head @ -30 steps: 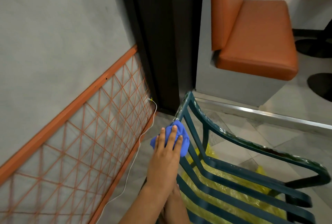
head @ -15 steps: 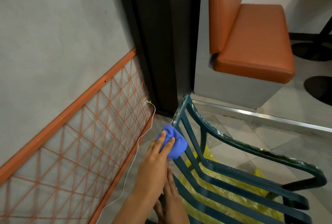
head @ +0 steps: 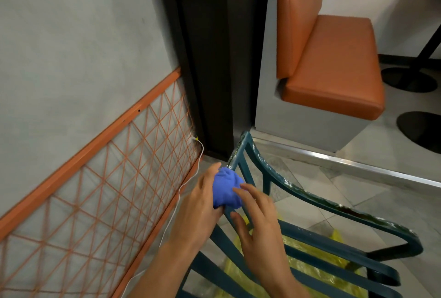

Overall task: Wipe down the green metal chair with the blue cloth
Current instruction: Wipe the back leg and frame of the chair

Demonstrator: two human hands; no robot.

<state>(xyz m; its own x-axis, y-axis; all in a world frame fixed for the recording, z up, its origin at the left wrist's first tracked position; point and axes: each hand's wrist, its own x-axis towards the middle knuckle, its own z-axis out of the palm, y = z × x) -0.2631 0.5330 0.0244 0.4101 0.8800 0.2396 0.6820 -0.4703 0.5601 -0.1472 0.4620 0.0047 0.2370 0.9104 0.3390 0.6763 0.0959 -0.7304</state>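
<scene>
Gripping the bunched cloth [head: 226, 190] against the chair [head: 298, 192] frame's near-left edge, the left hand [head: 200, 204] curls round it — right hand [head: 260, 216] open, fingertips touching the cloth.

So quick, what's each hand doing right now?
Left hand: holding the bunched blue cloth against the green chair.
Right hand: open, fingertips touching the cloth.

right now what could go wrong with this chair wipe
1. The blue cloth is bunched into a ball between the left hand and right hand, so little of it meets the green metal chair and it may skip spots.
2. The top rail's paint looks chipped and rough; it could snag the cloth or scrape fingers.
3. The white cable lies beside the chair and could catch if the chair shifts.
</scene>
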